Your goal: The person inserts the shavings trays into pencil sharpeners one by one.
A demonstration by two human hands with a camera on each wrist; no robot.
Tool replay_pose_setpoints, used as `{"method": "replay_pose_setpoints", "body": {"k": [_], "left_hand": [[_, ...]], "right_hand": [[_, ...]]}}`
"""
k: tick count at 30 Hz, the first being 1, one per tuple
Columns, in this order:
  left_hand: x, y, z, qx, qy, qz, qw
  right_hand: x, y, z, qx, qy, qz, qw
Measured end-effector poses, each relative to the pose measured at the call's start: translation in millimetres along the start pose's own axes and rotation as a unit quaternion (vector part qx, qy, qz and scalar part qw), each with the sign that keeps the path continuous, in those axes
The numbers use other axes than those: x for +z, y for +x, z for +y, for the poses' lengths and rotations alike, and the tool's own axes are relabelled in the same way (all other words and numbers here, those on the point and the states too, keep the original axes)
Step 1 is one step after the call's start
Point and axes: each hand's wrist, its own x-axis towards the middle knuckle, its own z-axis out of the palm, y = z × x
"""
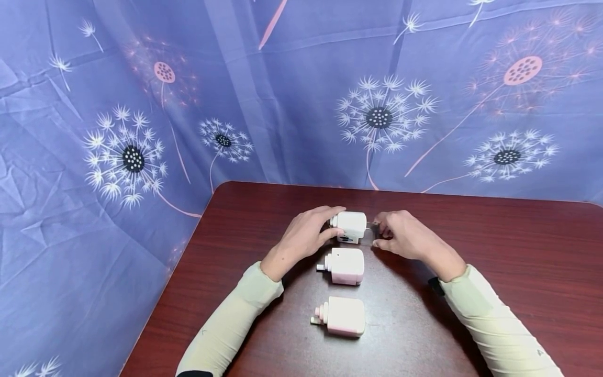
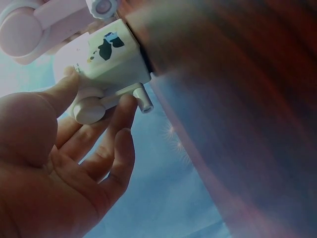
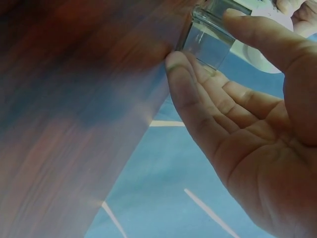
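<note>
A white hand-crank pencil sharpener (image 1: 349, 222) with a dark decal stands toward the far side of the table. My left hand (image 1: 303, 234) grips its crank end, with the thumb on the body and fingers by the crank (image 2: 116, 97) in the left wrist view. On the opposite end, a clear plastic drawer (image 3: 207, 45) sticks out of the body. Thumb and fingers of my right hand (image 1: 409, 236) pinch that drawer along its outer edge. Nearer to me lie two pale pink sharpeners, a middle one (image 1: 347, 265) and a front one (image 1: 346, 316), cranks facing left.
The dark reddish wooden table (image 1: 518, 272) has its left edge beyond my left arm. Behind it hangs a blue cloth (image 1: 292, 104) printed with dandelions, which also covers the left side. The three sharpeners stand in a row running from back to front.
</note>
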Motion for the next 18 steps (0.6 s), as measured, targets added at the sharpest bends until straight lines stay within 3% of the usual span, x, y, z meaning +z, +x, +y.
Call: {"method": "replay_pose_setpoints", "body": {"k": [18], "left_hand": [[0.7, -0.1, -0.4, 0.003, 0.007, 0.005, 1.0000]], "right_hand": [[-0.8, 4.5, -4.4, -0.011, -0.014, -0.013, 0.9998]]}}
